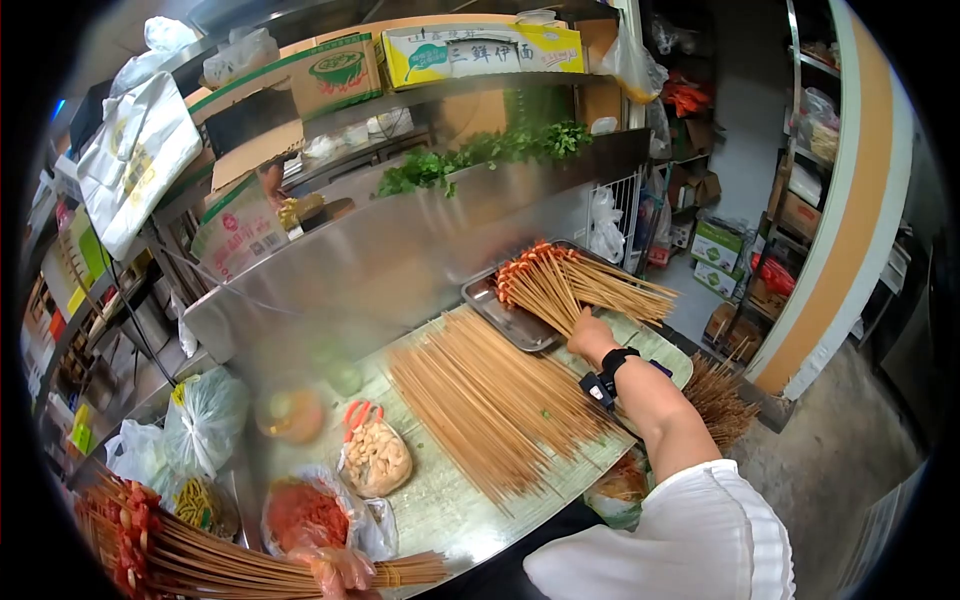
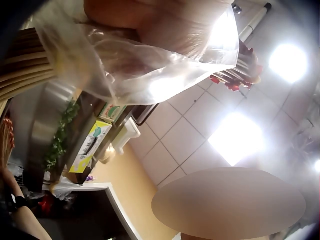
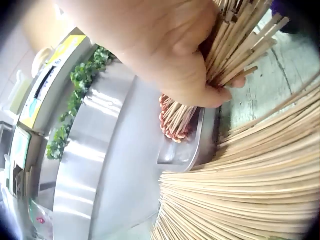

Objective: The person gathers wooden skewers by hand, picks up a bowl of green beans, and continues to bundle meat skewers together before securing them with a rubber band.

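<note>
Skewers with red and pale pieces at their tips (image 1: 530, 268) lie on a metal tray (image 1: 524, 330) at the back right. My right hand (image 1: 592, 336) grips the bare stick ends of a bundle there; in the right wrist view, fingers and thumb curl round the sticks (image 3: 235, 45). At the lower left, my left hand (image 1: 338, 570), in a clear plastic glove (image 2: 150, 75), holds a thick bundle of skewers (image 1: 230, 570) with red pieces (image 1: 135, 530) at the far end. A wide spread of bare bamboo sticks (image 1: 490, 400) lies on the board between the hands.
A bag of red shredded food (image 1: 305, 515) and a bag of pale pieces (image 1: 375, 458) with red scissors handles (image 1: 362, 415) stand left of the sticks. Tied plastic bags (image 1: 205, 420) sit further left. Green herbs (image 1: 480, 158) lie along the steel ledge behind.
</note>
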`<state>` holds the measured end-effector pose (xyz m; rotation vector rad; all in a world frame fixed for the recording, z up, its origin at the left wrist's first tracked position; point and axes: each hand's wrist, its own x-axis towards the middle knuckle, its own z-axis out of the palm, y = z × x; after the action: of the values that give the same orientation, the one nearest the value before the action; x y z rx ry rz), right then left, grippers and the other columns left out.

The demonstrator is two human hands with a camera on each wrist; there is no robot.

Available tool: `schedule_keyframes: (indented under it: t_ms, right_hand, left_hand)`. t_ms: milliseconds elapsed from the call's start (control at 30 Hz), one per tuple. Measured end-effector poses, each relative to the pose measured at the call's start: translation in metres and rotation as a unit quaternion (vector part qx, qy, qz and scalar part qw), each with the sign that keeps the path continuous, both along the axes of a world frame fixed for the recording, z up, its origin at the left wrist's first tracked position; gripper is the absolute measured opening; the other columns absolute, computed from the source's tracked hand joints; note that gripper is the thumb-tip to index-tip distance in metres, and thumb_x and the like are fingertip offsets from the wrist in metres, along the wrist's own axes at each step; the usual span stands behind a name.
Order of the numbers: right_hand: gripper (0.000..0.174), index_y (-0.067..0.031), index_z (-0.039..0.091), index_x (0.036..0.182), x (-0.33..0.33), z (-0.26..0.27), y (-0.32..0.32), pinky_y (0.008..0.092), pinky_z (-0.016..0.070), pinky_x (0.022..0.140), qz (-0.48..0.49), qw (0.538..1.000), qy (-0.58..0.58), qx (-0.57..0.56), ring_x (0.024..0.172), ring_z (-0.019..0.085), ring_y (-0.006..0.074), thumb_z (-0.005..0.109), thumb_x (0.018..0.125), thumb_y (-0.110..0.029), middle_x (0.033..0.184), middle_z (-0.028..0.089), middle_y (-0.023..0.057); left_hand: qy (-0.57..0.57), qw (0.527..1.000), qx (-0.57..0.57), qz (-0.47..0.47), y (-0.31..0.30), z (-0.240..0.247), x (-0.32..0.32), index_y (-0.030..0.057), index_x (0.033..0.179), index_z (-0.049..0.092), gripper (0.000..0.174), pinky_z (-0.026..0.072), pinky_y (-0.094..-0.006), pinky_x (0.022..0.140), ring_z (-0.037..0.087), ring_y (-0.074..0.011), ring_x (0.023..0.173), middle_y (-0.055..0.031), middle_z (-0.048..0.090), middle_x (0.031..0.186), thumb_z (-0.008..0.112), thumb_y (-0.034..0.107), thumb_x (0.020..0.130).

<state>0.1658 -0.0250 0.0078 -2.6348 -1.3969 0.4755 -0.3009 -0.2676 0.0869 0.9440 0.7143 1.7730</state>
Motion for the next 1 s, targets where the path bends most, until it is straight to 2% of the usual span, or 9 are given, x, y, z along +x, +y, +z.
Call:
schedule_keyframes:
  t_ms: [100, 233, 333, 500, 600, 633, 800, 867, 1000]
  right_hand:
    - [0.037, 0.0069, 0.051, 0.109, 0.010, -0.002, -0.010, 0.0374, 0.0531, 0.063, -0.001, 0.988, 0.105, 0.110, 0.068, 0.067, 0.0290, 0.062, 0.077, -0.010, 0.096, 0.065, 0.0220]
    - [0.046, 0.0010, 0.052, 0.115, 0.023, -0.017, -0.022, 0.0338, 0.0511, 0.057, 0.006, 0.939, 0.241, 0.246, 0.064, 0.065, 0.0240, 0.068, 0.072, -0.002, 0.092, 0.064, 0.0175]
    - [0.050, 0.0015, 0.050, 0.119, 0.042, -0.032, -0.022, 0.0310, 0.0491, 0.054, 0.003, 0.862, 0.429, 0.269, 0.061, 0.060, 0.0186, 0.068, 0.072, 0.003, 0.090, 0.061, 0.0128]
    - [0.056, 0.0008, 0.042, 0.129, 0.077, -0.040, -0.037, 0.0267, 0.0465, 0.053, 0.035, 0.783, 0.555, 0.279, 0.061, 0.056, 0.0130, 0.066, 0.078, 0.002, 0.092, 0.058, 0.0102]
    - [0.054, -0.0009, 0.043, 0.129, 0.079, -0.032, -0.050, 0.0257, 0.0470, 0.054, 0.013, 0.736, 0.621, 0.271, 0.061, 0.056, 0.0123, 0.066, 0.079, -0.001, 0.092, 0.058, 0.0082]
    - [0.055, -0.0015, 0.043, 0.130, 0.080, -0.031, -0.054, 0.0256, 0.0473, 0.054, 0.016, 0.736, 0.621, 0.271, 0.062, 0.056, 0.0120, 0.065, 0.080, -0.002, 0.091, 0.058, 0.0074]
    - [0.062, -0.0062, 0.038, 0.137, 0.079, -0.033, -0.065, 0.0242, 0.0492, 0.056, 0.059, 0.722, 0.620, 0.303, 0.065, 0.058, 0.0111, 0.065, 0.081, -0.003, 0.091, 0.057, 0.0036]
    - [0.064, -0.0095, 0.038, 0.137, 0.076, -0.024, -0.071, 0.0261, 0.0526, 0.057, -0.003, 0.710, 0.641, 0.290, 0.065, 0.060, 0.0140, 0.066, 0.080, -0.002, 0.093, 0.057, 0.0054]
    - [0.060, -0.0072, 0.039, 0.135, 0.082, -0.029, -0.072, 0.0261, 0.0502, 0.053, 0.023, 0.696, 0.652, 0.299, 0.066, 0.060, 0.0134, 0.065, 0.081, -0.002, 0.089, 0.058, 0.0062]
  left_hand:
    - [0.042, 0.999, 0.004, 0.022, -0.001, 0.009, 0.006, 0.0080, 0.098, 0.045, 0.013, 0.0405, -0.0265, 0.070, 0.042, -0.0120, 0.068, -0.0005, 0.046, 0.080, 0.055, 0.013, 0.091]
    - [0.058, 0.998, 0.002, 0.019, 0.002, 0.010, 0.007, 0.0086, 0.098, 0.045, 0.012, 0.0403, -0.0254, 0.067, 0.042, -0.0113, 0.067, 0.0005, 0.045, 0.079, 0.055, 0.011, 0.091]
    - [0.052, 0.998, -0.035, 0.006, 0.009, 0.016, 0.013, 0.0088, 0.099, 0.045, 0.013, 0.0406, -0.0252, 0.065, 0.043, -0.0105, 0.067, 0.0008, 0.045, 0.079, 0.055, 0.010, 0.091]
    - [0.069, 0.992, -0.059, -0.086, 0.040, 0.015, 0.019, 0.0087, 0.109, 0.049, 0.020, 0.0433, -0.0287, 0.067, 0.050, -0.0134, 0.073, -0.0008, 0.053, 0.085, 0.058, 0.011, 0.091]
    - [0.049, 0.985, -0.092, -0.141, 0.077, 0.017, 0.050, 0.0081, 0.102, 0.044, 0.023, 0.0413, -0.0272, 0.053, 0.044, -0.0122, 0.050, 0.0013, 0.039, 0.062, 0.061, 0.013, 0.086]
    - [0.087, 0.980, -0.121, -0.131, 0.087, 0.025, 0.066, 0.0033, 0.111, 0.040, 0.035, 0.0420, -0.0282, 0.051, 0.045, -0.0138, 0.049, -0.0010, 0.041, 0.061, 0.061, 0.012, 0.085]
    - [0.125, 0.919, -0.213, -0.306, 0.155, 0.029, 0.135, 0.0071, 0.103, 0.055, 0.017, 0.0479, -0.0282, 0.061, 0.053, -0.0114, 0.066, -0.0007, 0.056, 0.081, 0.063, 0.010, 0.088]
    - [0.091, 0.881, -0.253, -0.388, 0.187, 0.019, 0.173, 0.0028, 0.103, 0.055, 0.020, 0.0464, -0.0275, 0.062, 0.054, -0.0123, 0.064, -0.0013, 0.057, 0.074, 0.065, 0.011, 0.087]
    - [0.087, 0.859, -0.268, -0.428, 0.243, -0.020, 0.247, 0.0031, 0.096, 0.056, 0.016, 0.0464, -0.0271, 0.061, 0.054, -0.0131, 0.062, -0.0023, 0.057, 0.070, 0.063, 0.015, 0.089]
